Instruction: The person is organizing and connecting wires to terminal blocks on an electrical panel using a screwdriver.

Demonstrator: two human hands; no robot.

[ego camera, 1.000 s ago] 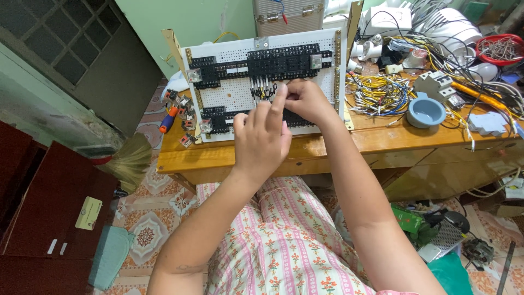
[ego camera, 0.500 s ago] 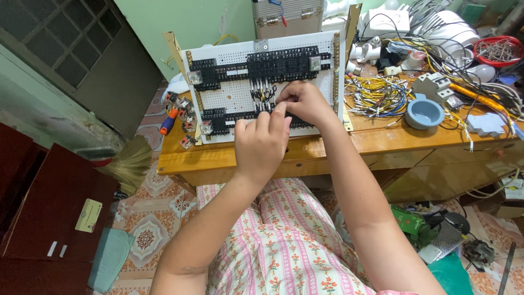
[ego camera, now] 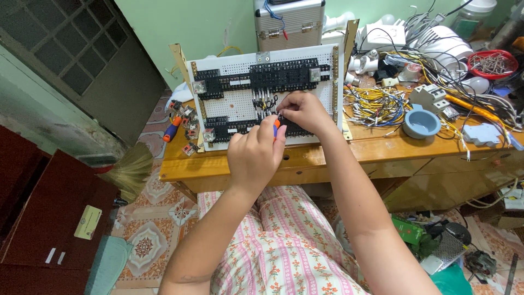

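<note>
Wooden bench (ego camera: 382, 145) cluttered. Orange-handled screwdriver (ego camera: 277, 125) gripped in closed left hand (ego camera: 256, 155); right hand (ego camera: 303, 112) pinched at black terminal row (ego camera: 256, 127) on white perforated board (ego camera: 240, 101). Tip should be kept square to the screw.

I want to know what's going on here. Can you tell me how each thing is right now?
Left hand: closed around an orange-handled screwdriver.
Right hand: fingertips pinching at the wires on the board.
White perforated board: propped up, tilted back, black terminal blocks mounted.
Blue bowl: upright on the wooden table.
Metal case: shut, latched.
Red bowl: filled with small metal bits.
</note>
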